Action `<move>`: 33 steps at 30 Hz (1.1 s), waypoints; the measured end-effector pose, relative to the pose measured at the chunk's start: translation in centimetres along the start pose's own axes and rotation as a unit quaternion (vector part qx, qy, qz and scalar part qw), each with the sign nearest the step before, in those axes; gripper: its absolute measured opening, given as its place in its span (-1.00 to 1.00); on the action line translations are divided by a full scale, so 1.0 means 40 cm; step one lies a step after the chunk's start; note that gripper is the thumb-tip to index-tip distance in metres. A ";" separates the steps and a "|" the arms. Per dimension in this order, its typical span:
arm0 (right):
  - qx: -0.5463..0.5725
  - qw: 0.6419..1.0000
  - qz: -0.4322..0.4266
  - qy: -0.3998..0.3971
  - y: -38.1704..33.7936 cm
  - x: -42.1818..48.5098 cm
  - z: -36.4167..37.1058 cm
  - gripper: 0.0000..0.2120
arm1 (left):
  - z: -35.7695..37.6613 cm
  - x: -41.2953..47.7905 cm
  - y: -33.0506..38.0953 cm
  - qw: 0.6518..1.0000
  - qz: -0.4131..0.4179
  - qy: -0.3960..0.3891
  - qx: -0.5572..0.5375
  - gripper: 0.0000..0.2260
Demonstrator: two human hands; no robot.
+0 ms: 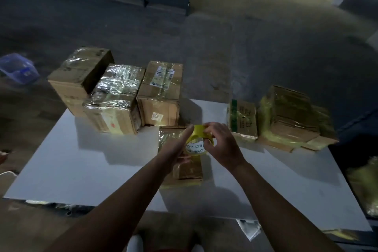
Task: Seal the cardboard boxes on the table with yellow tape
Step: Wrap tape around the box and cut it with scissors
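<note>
A roll of yellow tape (196,139) with a white printed core is held above a small flat cardboard box (188,170) lying in the middle of the white table (81,161). My left hand (178,148) grips the roll from the left, index finger stretched along its rim. My right hand (219,145) pinches the roll's top edge from the right. The box under my hands carries glossy tape and is partly hidden by them.
Three taller cardboard boxes (114,98) wrapped in shiny tape stand at the table's back left. Two more boxes (243,119) (292,118) with yellow tape sit at the back right. A blue plastic container (18,69) lies on the floor at left.
</note>
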State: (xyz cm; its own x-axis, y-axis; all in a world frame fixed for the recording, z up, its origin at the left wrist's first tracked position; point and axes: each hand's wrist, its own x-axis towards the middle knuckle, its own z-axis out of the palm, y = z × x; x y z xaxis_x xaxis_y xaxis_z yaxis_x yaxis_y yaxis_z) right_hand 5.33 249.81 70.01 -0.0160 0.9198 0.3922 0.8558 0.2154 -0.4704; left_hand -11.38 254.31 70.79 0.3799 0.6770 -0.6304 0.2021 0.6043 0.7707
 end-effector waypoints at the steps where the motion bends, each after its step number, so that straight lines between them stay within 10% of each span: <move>1: -0.004 1.000 -0.010 -0.009 -0.009 0.006 0.003 -0.77 | -0.011 -0.002 -0.001 1.000 0.005 -0.005 -0.004 -0.41; 9: 0.004 0.999 -0.023 -0.037 -0.041 0.032 0.027 -0.78 | -0.086 0.005 -0.005 0.995 0.026 -0.022 -0.092 -0.66; 21: 0.010 0.997 0.029 -0.069 -0.046 0.057 0.043 -0.76 | -0.109 0.008 0.007 1.000 0.018 -0.019 -0.001 -0.48; 25: 0.007 0.997 0.047 -0.057 -0.040 0.055 0.040 -0.85 | -0.107 0.011 0.008 0.931 0.197 0.164 0.259 -0.53; 33: 0.029 0.992 0.070 -0.105 -0.062 0.087 0.007 -0.85 | -0.092 -0.029 0.017 0.905 0.332 0.086 0.252 -0.63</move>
State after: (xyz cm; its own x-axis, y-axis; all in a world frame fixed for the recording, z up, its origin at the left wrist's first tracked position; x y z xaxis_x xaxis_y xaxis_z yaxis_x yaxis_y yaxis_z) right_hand 2.98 252.57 72.32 -0.0110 0.9886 0.1500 0.8265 0.0934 -0.5551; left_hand -14.99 255.47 71.70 0.4313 0.9021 0.0157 0.3840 -0.1993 0.9016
